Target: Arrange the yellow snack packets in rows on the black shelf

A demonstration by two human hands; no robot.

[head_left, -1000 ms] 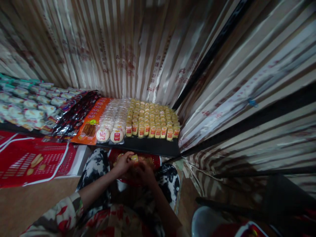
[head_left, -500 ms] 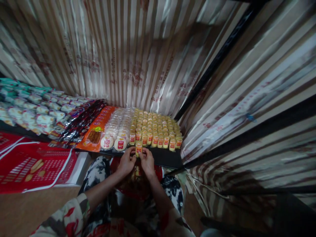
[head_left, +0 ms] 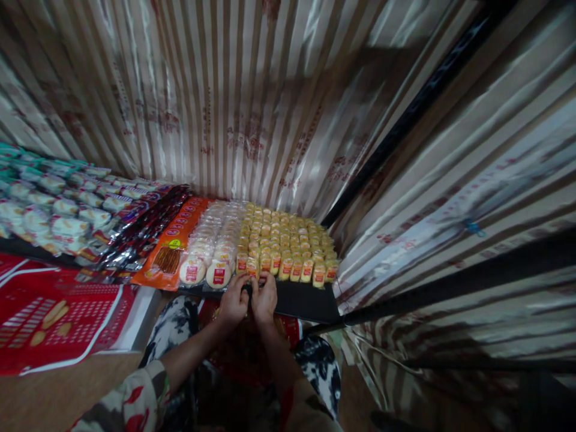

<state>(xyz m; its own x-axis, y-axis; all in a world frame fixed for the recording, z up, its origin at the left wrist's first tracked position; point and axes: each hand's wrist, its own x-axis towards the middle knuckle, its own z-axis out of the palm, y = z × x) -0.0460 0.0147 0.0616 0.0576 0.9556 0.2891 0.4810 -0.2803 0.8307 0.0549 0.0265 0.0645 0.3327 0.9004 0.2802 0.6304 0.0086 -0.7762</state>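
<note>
Between my two hands, at the front of the yellow rows, stands a small wrapped yellow snack cake (head_left: 252,267) with a red label. My left hand (head_left: 234,302) has its fingers closed on the cake's left side. From the right, the fingers of my right hand (head_left: 264,298) press against the same cake. Behind it, several rows of like wrapped yellow cakes (head_left: 288,240) stand packed together on the black shelf (head_left: 306,299). Left of them are rows of clear-wrapped round white crackers (head_left: 219,275) with red labels.
An orange snack packet (head_left: 166,258), dark shiny packets (head_left: 135,234) and white-green packets (head_left: 67,204) line the shelf leftward. A red printed basket or bag (head_left: 67,318) lies below left. Striped curtain (head_left: 216,96) hangs behind; black poles (head_left: 405,132) slant at the right.
Both hands have moved the held cake forward, from in front of the shelf's rows to against the front of the yellow cakes. The view has shifted slightly.
</note>
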